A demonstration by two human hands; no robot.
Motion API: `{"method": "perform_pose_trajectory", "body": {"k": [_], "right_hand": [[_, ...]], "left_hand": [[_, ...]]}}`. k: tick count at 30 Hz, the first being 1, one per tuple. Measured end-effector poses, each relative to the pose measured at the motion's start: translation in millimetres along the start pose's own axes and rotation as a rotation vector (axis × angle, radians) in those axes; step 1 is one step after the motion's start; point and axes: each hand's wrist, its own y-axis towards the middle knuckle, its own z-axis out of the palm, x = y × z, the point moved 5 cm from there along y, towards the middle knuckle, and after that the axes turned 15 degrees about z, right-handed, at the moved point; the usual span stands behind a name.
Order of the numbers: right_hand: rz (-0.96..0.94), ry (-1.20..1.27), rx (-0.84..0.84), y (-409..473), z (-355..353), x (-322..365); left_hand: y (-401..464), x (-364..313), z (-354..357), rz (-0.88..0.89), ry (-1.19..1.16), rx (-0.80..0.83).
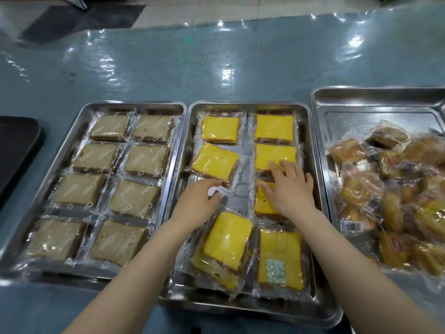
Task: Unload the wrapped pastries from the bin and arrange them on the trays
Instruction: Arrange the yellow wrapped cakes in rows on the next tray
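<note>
From the head camera, three metal trays sat side by side on a shiny blue table [168,68]. The left tray [81,116] held eight brown cakes [134,197] in clear wrap, in two neat rows. The middle tray [310,165] held yellow cakes [274,127] in wrap. Some lay straight and some were crooked, and one yellow cake near the front [227,239] leaned on top of another.

Both hands were in the middle tray, a little apart. The left hand [199,201] was curled, and it seemed to pinch a small white thing [216,192] inside a wrapper, though that part was hard to see. The right hand [291,186] lay flat with its fingers spread on two yellow cakes.

The right tray [361,97] held a loose pile of wrapped buns [397,189]. A dark tray [14,145] sat at the far left edge.
</note>
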Motion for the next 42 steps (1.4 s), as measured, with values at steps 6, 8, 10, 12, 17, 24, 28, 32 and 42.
{"method": "perform_pose_trajectory", "body": {"k": [6, 8, 10, 12, 17, 24, 28, 32, 42], "right_hand": [[-0.025, 0.052, -0.037, -16.5, 1.4, -1.7], [0.016, 0.112, -0.113, -28.2, -2.5, -9.4], [0.022, 0.164, -0.122, -37.2, -2.2, -14.4], [-0.02, 0.158, -0.08, -44.9, 2.4, -16.0], [-0.056, 0.125, -0.041, -56.2, 5.7, -20.1], [-0.044, 0.142, -0.044, -54.6, 0.7, -17.7], [-0.039, 0.15, -0.059, -53.1, 0.2, -13.5], [-0.04, 0.142, -0.053, -48.3, -0.7, -8.5], [-0.083, 0.163, -0.022, -43.5, 1.1, -10.2]], "left_hand": [[-35.2, 14.3, 5.8, -0.116, -0.069, 0.156], [-44.0, 12.2, 8.1, -0.136, -0.107, 0.173], [-50.7, 9.3, 11.4, -0.149, -0.125, 0.182], [-54.7, 7.0, 13.2, -0.16, -0.123, 0.179], [-60.4, 6.0, 10.4, -0.207, -0.25, 0.051], [-60.1, 17.1, -22.1, -0.192, -0.148, -0.298], [-59.2, 19.3, -25.3, -0.264, -0.195, -0.334], [-58.1, 11.7, -27.0, -0.195, 0.058, -0.253], [-42.7, 25.4, 17.5, 0.02, 0.259, 0.43]]}}
